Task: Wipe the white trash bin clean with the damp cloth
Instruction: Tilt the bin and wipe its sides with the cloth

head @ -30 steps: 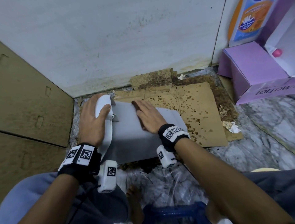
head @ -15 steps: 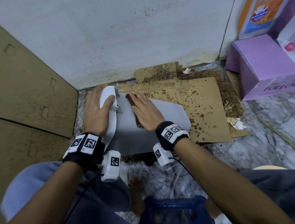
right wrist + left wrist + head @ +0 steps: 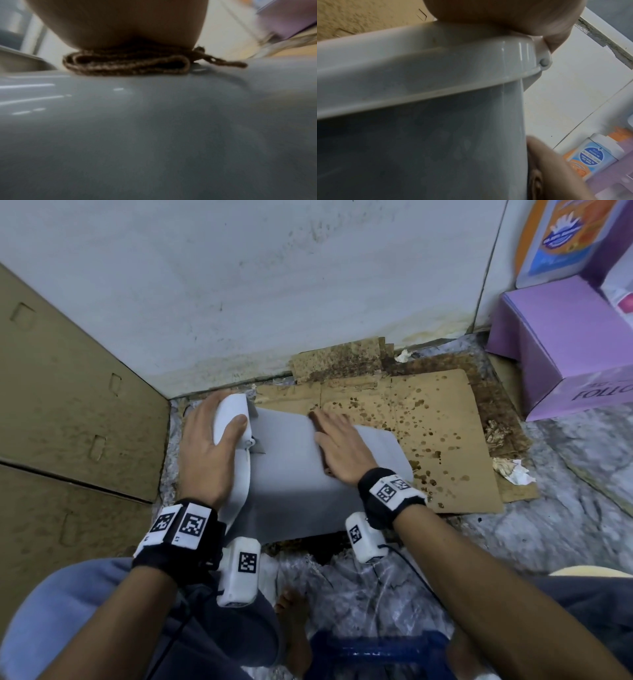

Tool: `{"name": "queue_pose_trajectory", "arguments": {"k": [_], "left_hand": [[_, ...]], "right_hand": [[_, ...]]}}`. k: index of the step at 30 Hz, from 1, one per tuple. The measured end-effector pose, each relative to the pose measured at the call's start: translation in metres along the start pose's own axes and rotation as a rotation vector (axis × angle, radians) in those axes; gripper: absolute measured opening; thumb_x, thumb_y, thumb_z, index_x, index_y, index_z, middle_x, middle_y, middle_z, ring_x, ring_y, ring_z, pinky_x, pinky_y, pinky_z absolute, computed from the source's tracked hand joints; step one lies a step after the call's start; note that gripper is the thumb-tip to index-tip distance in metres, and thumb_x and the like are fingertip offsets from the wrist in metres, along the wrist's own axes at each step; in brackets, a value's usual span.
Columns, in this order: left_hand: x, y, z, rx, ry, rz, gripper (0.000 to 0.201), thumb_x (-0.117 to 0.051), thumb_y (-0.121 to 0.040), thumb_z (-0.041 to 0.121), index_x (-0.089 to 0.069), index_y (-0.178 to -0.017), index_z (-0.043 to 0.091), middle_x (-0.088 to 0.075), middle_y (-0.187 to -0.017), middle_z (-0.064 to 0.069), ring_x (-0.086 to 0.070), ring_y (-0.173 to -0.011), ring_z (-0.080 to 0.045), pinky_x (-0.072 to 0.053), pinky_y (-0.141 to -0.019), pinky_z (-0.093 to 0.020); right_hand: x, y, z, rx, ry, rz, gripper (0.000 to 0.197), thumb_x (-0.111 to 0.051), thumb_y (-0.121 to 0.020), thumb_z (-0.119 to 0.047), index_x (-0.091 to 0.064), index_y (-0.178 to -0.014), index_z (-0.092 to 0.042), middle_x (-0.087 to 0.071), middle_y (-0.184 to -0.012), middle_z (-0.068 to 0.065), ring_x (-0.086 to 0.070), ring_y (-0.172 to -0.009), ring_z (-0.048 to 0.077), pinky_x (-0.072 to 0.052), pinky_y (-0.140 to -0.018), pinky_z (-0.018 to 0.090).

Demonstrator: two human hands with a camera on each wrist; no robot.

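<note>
Right hand [image 3: 337, 451], fingers flat on brown cloth [image 3: 126, 65], now farther right along trash bin [image 3: 291, 474]. Bin lies sideways, lid end left; left hand [image 3: 209, 453] grasps lid.

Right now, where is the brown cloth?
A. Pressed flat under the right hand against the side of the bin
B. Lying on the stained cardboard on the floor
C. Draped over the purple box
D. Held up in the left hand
A: the right wrist view shows the folded brown cloth squeezed between the right hand and the bin, while the left hand grips the bin's lid end.
</note>
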State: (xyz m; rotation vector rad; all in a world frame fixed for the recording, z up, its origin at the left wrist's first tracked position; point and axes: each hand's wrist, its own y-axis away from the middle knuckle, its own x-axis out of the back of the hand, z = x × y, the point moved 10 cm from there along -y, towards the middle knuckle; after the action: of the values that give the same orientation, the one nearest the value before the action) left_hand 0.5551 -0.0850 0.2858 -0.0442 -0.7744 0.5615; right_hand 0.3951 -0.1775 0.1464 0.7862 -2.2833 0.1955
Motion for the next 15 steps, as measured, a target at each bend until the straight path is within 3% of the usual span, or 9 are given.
{"name": "queue_pose_trajectory", "arguments": {"k": [2,6,11,13,15], "left_hand": [[0.001,0.0,-0.001,0.0,-0.008,-0.001,0.048,-0.051,-0.087,0.038,-0.058,-0.132,0.021,-0.055,-0.131,0.002,-0.046,-0.118,-0.007,-0.032,-0.094,-0.016],[0.004,-0.003,-0.008,0.017,-0.018,-0.01,0.059,-0.048,-0.084,0.047,-0.057,-0.135,0.018,-0.056,-0.136,-0.006,-0.049,-0.125,-0.018,-0.034,-0.098,-0.024],[0.003,-0.006,-0.012,0.035,0.0,-0.009,0.058,-0.05,-0.085,0.044,-0.057,-0.137,0.018,-0.055,-0.139,-0.004,-0.048,-0.128,-0.019,-0.034,-0.104,-0.027],[0.004,-0.007,-0.013,0.032,0.004,-0.008,0.06,-0.049,-0.084,0.047,-0.057,-0.136,0.018,-0.056,-0.138,-0.004,-0.048,-0.128,-0.018,-0.035,-0.103,-0.026],[0.004,-0.008,-0.012,0.03,0.015,-0.009,0.062,-0.048,-0.082,0.05,-0.058,-0.134,0.018,-0.057,-0.135,-0.001,-0.049,-0.125,-0.016,-0.035,-0.103,-0.027]], "right_hand": [[-0.004,0.002,-0.04,0.1,-0.024,0.008,0.067,-0.009,-0.093,-0.045,-0.025,-0.151,-0.014,-0.019,-0.16,0.005,-0.011,-0.148,0.022,-0.006,-0.122,0.042],[-0.002,0.008,-0.056,0.145,-0.022,0.029,0.053,-0.026,-0.104,-0.034,-0.012,-0.154,-0.021,-0.009,-0.162,0.002,-0.003,-0.149,0.018,0.001,-0.12,0.032],[0.0,0.001,0.013,-0.013,-0.07,-0.007,0.057,-0.018,-0.102,-0.04,-0.013,-0.154,-0.017,-0.007,-0.162,0.004,-0.001,-0.149,0.019,-0.002,-0.122,0.039],[0.002,0.005,0.053,-0.096,0.005,-0.04,0.065,-0.008,-0.096,-0.044,-0.024,-0.15,-0.01,-0.006,-0.162,0.006,-0.001,-0.149,0.022,-0.002,-0.122,0.043],[0.005,0.015,0.093,-0.164,0.119,-0.07,0.062,-0.011,-0.096,-0.04,-0.041,-0.139,-0.007,-0.006,-0.162,0.008,-0.001,-0.149,0.027,-0.004,-0.121,0.048]]}}
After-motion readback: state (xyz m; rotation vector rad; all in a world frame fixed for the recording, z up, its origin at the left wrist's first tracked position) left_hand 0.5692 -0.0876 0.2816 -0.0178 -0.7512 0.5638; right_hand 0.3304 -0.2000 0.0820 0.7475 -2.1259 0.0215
